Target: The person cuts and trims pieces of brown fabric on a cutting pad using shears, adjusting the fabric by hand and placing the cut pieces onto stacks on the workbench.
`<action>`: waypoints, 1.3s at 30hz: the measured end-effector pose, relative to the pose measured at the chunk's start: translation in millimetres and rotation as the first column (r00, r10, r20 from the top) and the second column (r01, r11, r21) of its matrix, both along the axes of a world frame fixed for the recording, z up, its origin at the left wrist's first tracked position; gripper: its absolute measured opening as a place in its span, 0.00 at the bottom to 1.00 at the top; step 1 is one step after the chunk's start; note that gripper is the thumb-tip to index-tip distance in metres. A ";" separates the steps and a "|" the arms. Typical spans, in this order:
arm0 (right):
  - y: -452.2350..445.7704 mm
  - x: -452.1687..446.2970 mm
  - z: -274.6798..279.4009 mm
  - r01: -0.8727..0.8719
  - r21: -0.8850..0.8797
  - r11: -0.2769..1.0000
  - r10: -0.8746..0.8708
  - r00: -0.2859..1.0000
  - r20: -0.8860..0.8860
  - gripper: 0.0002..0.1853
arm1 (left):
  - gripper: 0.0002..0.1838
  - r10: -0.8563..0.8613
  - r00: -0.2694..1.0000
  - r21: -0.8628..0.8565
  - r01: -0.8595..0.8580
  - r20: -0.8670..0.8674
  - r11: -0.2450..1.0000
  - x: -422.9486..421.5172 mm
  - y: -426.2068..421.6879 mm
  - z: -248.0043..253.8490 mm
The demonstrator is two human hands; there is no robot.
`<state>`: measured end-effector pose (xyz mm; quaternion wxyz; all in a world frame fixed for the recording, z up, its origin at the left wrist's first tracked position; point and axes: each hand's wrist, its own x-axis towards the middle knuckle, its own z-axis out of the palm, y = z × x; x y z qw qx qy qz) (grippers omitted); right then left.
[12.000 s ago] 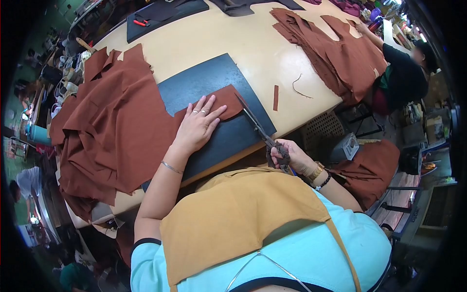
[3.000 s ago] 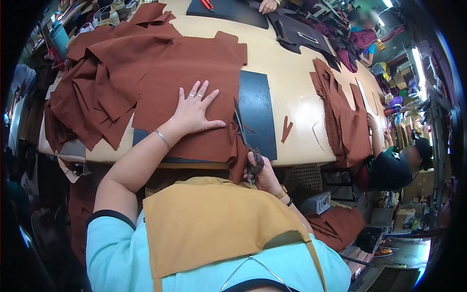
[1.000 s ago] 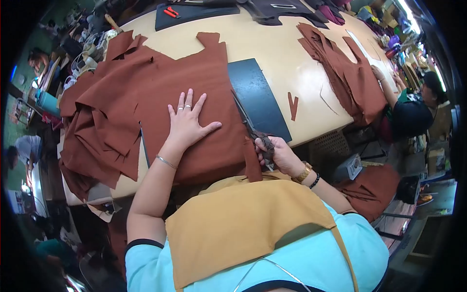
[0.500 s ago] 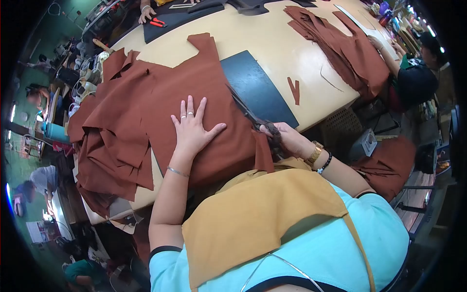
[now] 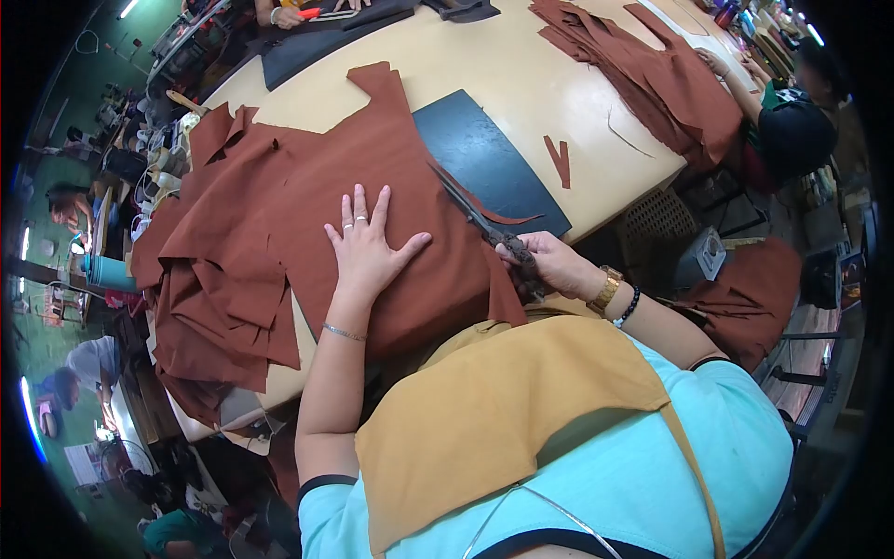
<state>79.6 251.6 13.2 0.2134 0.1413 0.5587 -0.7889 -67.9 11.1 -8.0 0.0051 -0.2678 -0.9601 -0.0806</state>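
My left hand (image 5: pixel 370 250) lies flat with its fingers spread on a large rust-brown cloth (image 5: pixel 400 293). At the cloth's right edge my right hand (image 5: pixel 545 265) is closed round the wrapped handles of dark scissors (image 5: pixel 475 217). The blades point up and left along the edge, and a thin curved strip of cloth (image 5: pixel 507 219) hangs off beside them. Part of a dark blue mat (image 5: pixel 489 154) shows from under the cloth. Crumpled layers of the same cloth (image 5: pixel 219 307) lie to the left of my left hand.
Two narrow scraps (image 5: pixel 562 163) and a loose thread lie on the cream table (image 5: pixel 531 84). A brown cloth stack (image 5: pixel 652 84) sits at the right, near a co-worker in dark clothing. At the far edge, another person's hand holds a red cutter (image 5: pixel 309 13) over dark cloth.
A thin strip now curls away from the cloth beside the blades. The far person's hand has taken hold of the red cutter. Since the oldest frame, my left hand has moved onto the broad cloth.
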 end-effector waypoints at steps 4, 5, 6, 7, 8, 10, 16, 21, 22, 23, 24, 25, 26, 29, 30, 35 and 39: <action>-1.7 4.5 -6.6 0.009 0.044 0.999 -0.010 1.000 0.002 0.17 | 0.51 0.002 1.000 -0.004 -0.002 -0.004 1.000 0.3 -0.4 -0.2; -1.1 5.7 -7.9 0.005 0.041 0.999 -0.005 1.000 0.001 0.18 | 0.51 0.002 1.000 -0.007 -0.002 -0.003 1.000 0.1 -0.6 -0.3; -0.2 6.8 -8.8 0.001 0.039 0.999 -0.001 1.000 0.000 0.18 | 0.51 0.002 1.000 -0.009 -0.002 -0.003 1.000 0.0 -0.8 -0.3; 0.4 7.4 -9.3 -0.003 0.037 0.999 0.003 1.000 -0.002 0.18 | 0.51 0.003 1.000 -0.010 -0.003 -0.002 1.000 0.1 -0.8 -0.4; 0.5 6.9 -4.9 -0.006 0.041 0.999 0.005 1.000 0.005 0.18 | 0.51 0.001 1.000 -0.009 -0.001 0.001 1.000 1.0 -1.1 -0.4; 1.3 2.0 9.1 -0.012 0.050 0.999 0.011 1.000 0.018 0.18 | 0.51 0.000 1.000 -0.005 0.000 0.006 1.000 3.9 -1.4 0.7; 3.0 -14.0 -6.6 0.018 0.021 1.000 -0.018 0.999 0.038 0.18 | 0.52 -0.001 1.000 -0.022 0.002 0.021 1.000 13.8 -1.5 2.7; 4.6 -8.3 -6.8 -0.007 0.072 0.997 0.008 1.000 -0.006 0.17 | 0.52 -0.003 1.000 -0.013 0.003 0.022 1.000 14.0 -1.7 3.5; 4.9 -7.2 -4.1 -0.007 0.082 0.997 0.008 1.000 -0.006 0.17 | 0.52 -0.004 1.000 -0.014 0.004 0.019 1.000 14.0 -2.0 3.2; 5.2 -7.5 -1.3 -0.013 0.069 0.998 0.013 1.000 -0.004 0.17 | 0.52 -0.004 1.000 -0.011 0.004 0.022 1.000 14.8 -2.1 3.2; 6.1 -9.1 1.7 -0.018 0.057 0.998 0.018 1.000 -0.003 0.18 | 0.52 -0.004 1.000 -0.008 0.004 0.024 1.000 16.1 -2.2 3.6; 6.8 -11.1 3.1 -0.023 0.044 0.999 0.023 1.000 -0.002 0.18 | 0.52 -0.005 1.000 -0.006 0.005 0.026 1.000 17.6 -2.2 3.9; 7.1 -14.8 0.0 -0.023 0.076 0.997 0.024 1.000 -0.009 0.18 | 0.52 -0.007 1.000 -0.012 0.007 0.029 1.000 19.1 -2.3 3.8; 6.5 -24.1 -7.7 -0.022 0.134 0.991 0.024 1.000 -0.009 0.18 | 0.52 -0.008 1.000 -0.023 0.008 0.029 1.000 23.5 -1.4 3.9; 5.9 -25.3 -7.2 -0.022 0.125 0.992 0.021 1.000 0.007 0.19 | 0.52 -0.007 1.000 -0.025 0.007 0.025 1.000 24.7 -1.1 3.8; 5.7 -20.5 -11.4 -0.006 0.080 0.997 0.011 0.998 -0.055 0.22 | 0.52 -0.008 1.000 -0.014 0.008 0.010 1.000 24.9 -2.3 1.3; 5.6 -16.4 -7.5 -0.007 0.054 0.999 0.011 0.997 -0.074 0.24 | 0.52 -0.007 1.000 -0.007 0.008 0.017 1.000 26.7 -2.7 2.2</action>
